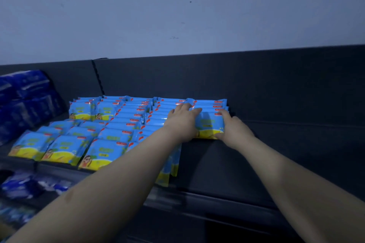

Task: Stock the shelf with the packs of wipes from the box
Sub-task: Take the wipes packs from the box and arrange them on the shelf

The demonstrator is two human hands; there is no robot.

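While our arms stretch across the dark shelf (217, 163), we clasp 1 blue-and-yellow pack of wipes (209, 124) between left hand (182, 122) and right hand (234, 130), fronting the rightmost row of packs (211, 104) by the shelf's back edge.

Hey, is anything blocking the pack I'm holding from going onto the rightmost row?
Nothing visible does. The pack, gripped between the left hand and right hand, stands at the front of the rightmost row on the shelf.
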